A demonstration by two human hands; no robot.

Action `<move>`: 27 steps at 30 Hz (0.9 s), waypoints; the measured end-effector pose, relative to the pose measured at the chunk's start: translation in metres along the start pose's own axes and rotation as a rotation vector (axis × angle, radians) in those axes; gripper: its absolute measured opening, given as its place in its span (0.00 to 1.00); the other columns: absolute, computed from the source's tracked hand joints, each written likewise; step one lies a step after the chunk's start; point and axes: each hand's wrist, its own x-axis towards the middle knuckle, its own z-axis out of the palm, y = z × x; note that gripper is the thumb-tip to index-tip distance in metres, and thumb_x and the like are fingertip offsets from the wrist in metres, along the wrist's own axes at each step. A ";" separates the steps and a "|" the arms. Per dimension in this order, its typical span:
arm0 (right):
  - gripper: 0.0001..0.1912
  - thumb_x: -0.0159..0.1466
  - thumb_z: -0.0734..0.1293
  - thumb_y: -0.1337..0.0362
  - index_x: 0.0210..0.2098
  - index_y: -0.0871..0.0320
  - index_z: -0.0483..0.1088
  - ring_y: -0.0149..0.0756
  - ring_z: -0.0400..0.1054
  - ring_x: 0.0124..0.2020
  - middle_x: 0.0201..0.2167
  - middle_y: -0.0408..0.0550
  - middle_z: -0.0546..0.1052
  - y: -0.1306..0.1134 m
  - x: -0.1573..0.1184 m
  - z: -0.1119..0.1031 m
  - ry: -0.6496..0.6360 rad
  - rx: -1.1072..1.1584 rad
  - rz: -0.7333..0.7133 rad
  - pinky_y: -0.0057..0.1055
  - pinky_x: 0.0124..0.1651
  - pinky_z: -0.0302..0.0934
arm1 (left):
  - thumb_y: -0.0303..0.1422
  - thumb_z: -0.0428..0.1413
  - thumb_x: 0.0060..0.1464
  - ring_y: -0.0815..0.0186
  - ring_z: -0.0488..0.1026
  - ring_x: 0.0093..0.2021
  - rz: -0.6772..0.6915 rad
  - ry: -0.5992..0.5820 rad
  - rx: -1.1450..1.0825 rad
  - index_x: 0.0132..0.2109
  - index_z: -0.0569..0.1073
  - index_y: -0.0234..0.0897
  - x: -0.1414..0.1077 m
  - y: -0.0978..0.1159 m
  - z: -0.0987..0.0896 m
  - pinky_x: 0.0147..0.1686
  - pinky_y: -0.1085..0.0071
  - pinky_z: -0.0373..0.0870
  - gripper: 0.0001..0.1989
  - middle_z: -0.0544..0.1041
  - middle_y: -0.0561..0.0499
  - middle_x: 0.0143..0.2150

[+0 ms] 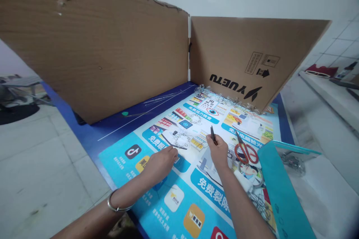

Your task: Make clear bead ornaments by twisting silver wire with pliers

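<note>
Over the poster (241, 121), hands (160, 165) (218, 152) apart

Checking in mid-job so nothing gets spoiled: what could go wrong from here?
The dark pen-like tool in the right hand could mark the printed poster. The loose, glittery strands near the left hand might snag or tangle. The red-handled scissors lying close by could catch the right hand if knocked.

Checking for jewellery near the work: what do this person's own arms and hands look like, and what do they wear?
The left hand and right hand are gloveless, and the forearms show no sleeves. A thin silver-coloured metal bangle circles the left wrist; the right wrist shows none.
</note>
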 end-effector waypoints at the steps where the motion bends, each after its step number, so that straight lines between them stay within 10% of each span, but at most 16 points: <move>1: 0.17 0.60 0.62 0.52 0.35 0.61 0.70 0.30 0.63 0.27 0.25 0.41 0.70 -0.001 0.000 0.000 0.001 0.005 0.001 0.30 0.32 0.58 | 0.33 0.44 0.59 0.61 0.70 0.37 -0.001 0.003 0.005 0.37 0.67 0.37 0.000 0.001 0.000 0.33 0.70 0.62 0.08 0.70 0.48 0.39; 27: 0.17 0.57 0.63 0.52 0.34 0.59 0.72 0.32 0.60 0.26 0.23 0.41 0.69 -0.009 0.006 0.000 -0.052 0.050 0.068 0.26 0.30 0.56 | 0.28 0.40 0.60 0.60 0.68 0.37 0.072 0.062 0.087 0.37 0.65 0.35 0.010 0.009 0.013 0.33 0.67 0.63 0.10 0.69 0.46 0.36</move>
